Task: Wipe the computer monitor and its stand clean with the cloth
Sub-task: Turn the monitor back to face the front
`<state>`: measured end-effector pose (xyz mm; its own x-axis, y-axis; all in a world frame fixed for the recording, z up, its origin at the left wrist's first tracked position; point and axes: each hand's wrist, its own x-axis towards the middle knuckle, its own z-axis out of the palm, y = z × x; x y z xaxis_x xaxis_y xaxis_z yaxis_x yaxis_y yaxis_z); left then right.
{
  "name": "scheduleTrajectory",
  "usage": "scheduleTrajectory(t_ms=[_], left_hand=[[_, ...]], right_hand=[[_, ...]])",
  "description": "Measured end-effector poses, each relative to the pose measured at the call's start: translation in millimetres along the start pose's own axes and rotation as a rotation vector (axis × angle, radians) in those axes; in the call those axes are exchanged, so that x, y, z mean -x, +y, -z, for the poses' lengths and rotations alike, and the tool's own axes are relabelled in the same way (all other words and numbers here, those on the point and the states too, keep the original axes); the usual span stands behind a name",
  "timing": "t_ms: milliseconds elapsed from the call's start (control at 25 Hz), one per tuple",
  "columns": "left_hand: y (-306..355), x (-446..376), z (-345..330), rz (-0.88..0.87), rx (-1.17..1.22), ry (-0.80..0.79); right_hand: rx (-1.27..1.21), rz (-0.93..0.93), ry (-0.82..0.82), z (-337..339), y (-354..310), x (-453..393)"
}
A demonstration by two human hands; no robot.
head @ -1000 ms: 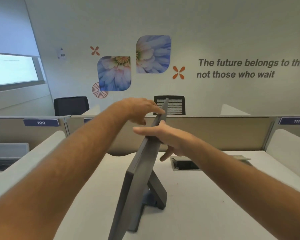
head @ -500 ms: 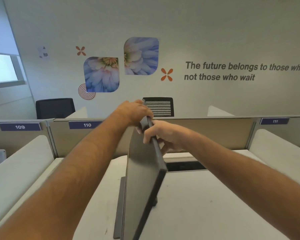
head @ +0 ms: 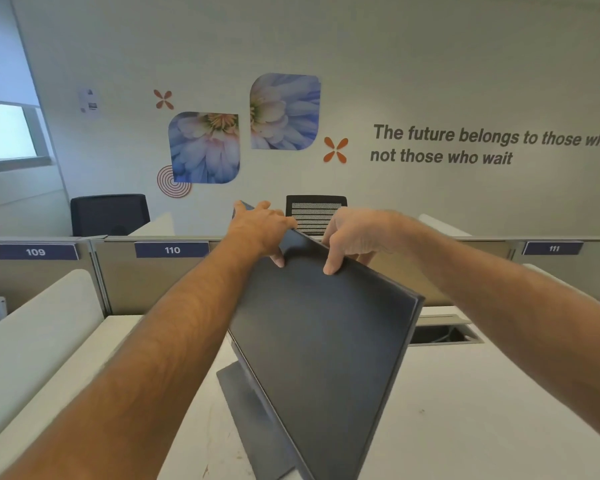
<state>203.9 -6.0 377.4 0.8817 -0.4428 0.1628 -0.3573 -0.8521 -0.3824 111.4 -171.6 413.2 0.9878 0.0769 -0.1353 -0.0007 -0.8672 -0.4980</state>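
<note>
A dark flat monitor (head: 326,341) stands on the white desk, its screen now turned toward me and angled to the right. Its grey stand base (head: 243,407) shows below the screen's left edge. My left hand (head: 260,230) grips the monitor's top edge at the far left corner, thumb on the screen side. My right hand (head: 354,237) holds the same top edge a little to the right, thumb pressed on the screen face. No cloth is in view.
The white desk (head: 482,410) has an open cable hatch (head: 444,332) behind the monitor on the right. Low partitions labelled 109, 110 and 111 run behind the desk. Two office chairs (head: 110,214) stand beyond them. A white side divider (head: 39,327) borders the desk on the left.
The monitor has swivelled from edge-on to showing its screen to me. Both hands stayed on its top edge and moved with it.
</note>
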Motion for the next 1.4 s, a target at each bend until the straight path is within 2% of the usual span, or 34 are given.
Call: scheduleTrajectory(t_ms=[240, 320, 640, 880, 1280, 1400], left_hand=[[4, -1, -8, 0.012, 0.064, 0.047], [5, 2, -10, 0.025, 0.081, 0.066], [-2, 13, -19, 0.077, 0.122, 0.101], [8, 15, -22, 0.115, 0.082, 0.159], [13, 18, -28, 0.134, 0.091, 0.2], [16, 30, -45, 0.131, 0.214, 0.301]], right_hand=[[0.56, 0.015, 0.127, 15, 13, -8], [0.648, 0.036, 0.16, 19, 29, -12], [0.724, 0.177, 0.339, 25, 81, -34], [0.856, 0.202, 0.358, 30, 90, -40], [0.86, 0.222, 0.362, 25, 102, -46], [0.851, 0.313, 0.521, 11, 115, -38]])
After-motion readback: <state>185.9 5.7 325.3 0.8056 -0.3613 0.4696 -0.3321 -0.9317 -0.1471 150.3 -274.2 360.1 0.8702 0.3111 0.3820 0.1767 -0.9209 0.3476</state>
